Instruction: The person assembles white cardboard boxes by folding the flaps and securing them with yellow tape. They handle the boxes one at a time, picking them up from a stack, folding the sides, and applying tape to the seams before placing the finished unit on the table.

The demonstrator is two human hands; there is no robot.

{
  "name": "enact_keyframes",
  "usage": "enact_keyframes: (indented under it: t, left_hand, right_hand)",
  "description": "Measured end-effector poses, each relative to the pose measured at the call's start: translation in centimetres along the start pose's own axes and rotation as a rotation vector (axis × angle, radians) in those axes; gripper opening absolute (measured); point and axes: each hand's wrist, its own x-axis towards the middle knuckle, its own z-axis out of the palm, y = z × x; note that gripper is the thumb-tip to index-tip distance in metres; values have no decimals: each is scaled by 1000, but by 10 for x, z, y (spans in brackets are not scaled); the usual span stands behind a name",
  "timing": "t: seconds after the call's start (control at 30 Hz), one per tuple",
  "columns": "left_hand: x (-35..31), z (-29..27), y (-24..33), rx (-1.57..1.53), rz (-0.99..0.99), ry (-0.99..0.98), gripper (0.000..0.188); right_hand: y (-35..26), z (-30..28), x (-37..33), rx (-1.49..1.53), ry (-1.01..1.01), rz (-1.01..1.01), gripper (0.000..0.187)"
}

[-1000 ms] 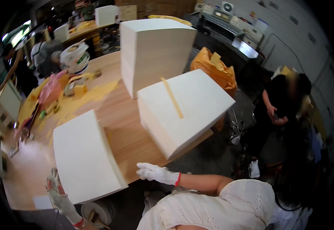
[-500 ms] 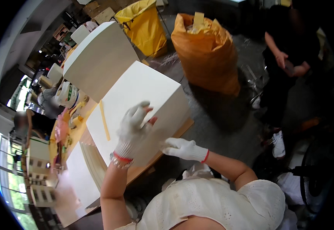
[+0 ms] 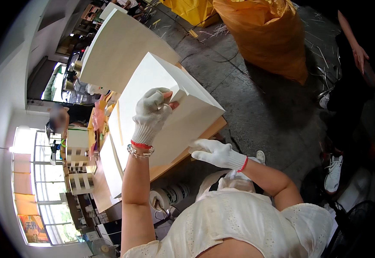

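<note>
A stack of large white sheets (image 3: 187,124) lies on the wooden table in front of me. My left hand (image 3: 153,109), in a white knit glove with the fingertips of thumb and forefinger bare, pinches the edge of the top white sheet (image 3: 143,81). That sheet is bent up a little from the ones beneath at its far right side. Close to the near edge of the stack is my right hand (image 3: 217,154), also gloved, its fingers stretched out and holding nothing. A narrow tan strip (image 3: 119,122) lies by the left side of the sheets.
Another tall stack of curved white sheets (image 3: 123,47) stands farther back. Beyond the table are a full orange sack (image 3: 265,38) and a yellow bag (image 3: 192,9) on the floor. Someone in dark clothes with white shoes (image 3: 333,172) is at right. A white roll (image 3: 159,198) sits below the table edge.
My left hand has closed on the top sheet's edge and the sheet now bends upward. The right hand stays near the stack's near edge. The whole view has shifted.
</note>
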Motion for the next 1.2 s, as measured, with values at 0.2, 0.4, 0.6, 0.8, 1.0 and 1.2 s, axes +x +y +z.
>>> enact_keyframes:
  t: [0.2, 0.4, 0.6, 0.8, 1.0, 1.2]
  left_hand:
    - [-3, -2, -7, -193, -43, -26, 28]
    - [-1, -4, -8, -207, -123, -40, 30]
    - [-3, -4, -8, -338, -160, -51, 30]
    - [-1, -4, -9, -284, -160, -55, 32]
    - [2, -2, -5, -17, 54, 54, 18]
    - [-24, 4, -7, 530, 297, 219, 41]
  right_hand:
    - [-21, -8, 2, 16, -55, 26, 55]
    - [-13, -8, 9, -16, -68, 31, 49]
    - [-15, -10, 11, -33, -89, 12, 49]
    - [-25, -13, 10, -24, -90, 41, 47]
    - [-59, -21, 10, 94, 29, -66, 51]
    - [-136, -28, 54, 680, -28, 49, 42]
